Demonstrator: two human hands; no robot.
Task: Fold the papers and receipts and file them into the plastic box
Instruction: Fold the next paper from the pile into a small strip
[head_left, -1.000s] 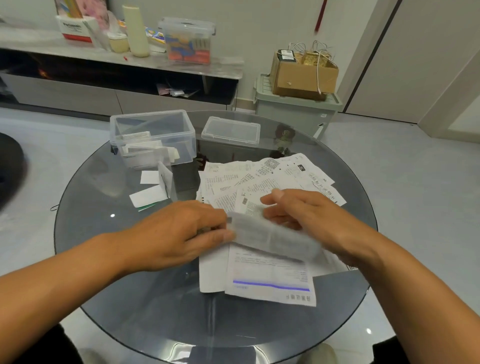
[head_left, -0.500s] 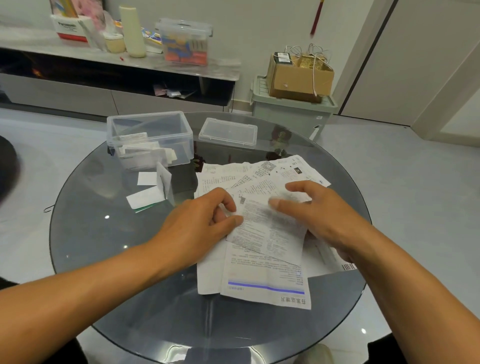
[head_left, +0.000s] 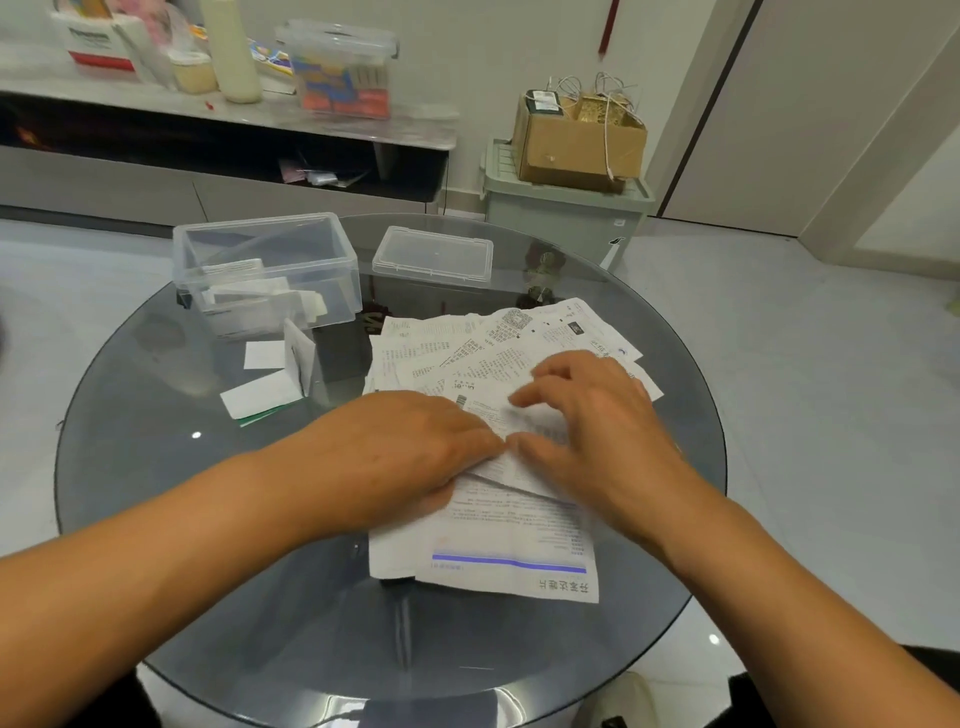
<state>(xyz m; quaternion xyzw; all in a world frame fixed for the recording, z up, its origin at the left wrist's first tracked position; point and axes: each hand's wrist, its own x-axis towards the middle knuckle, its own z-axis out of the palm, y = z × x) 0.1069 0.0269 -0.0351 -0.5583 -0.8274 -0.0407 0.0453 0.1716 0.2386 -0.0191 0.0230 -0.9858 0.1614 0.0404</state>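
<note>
Both hands (left hand (head_left: 410, 457), right hand (head_left: 587, 431)) press the receipt (head_left: 524, 421) between them.

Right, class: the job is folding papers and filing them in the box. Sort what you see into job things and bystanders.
Job things: left hand and right hand, pressing a receipt; pile of papers; clear plastic box; its lid.

Just lying about: cardboard box; green bin; shelf clutter; glass table.
</note>
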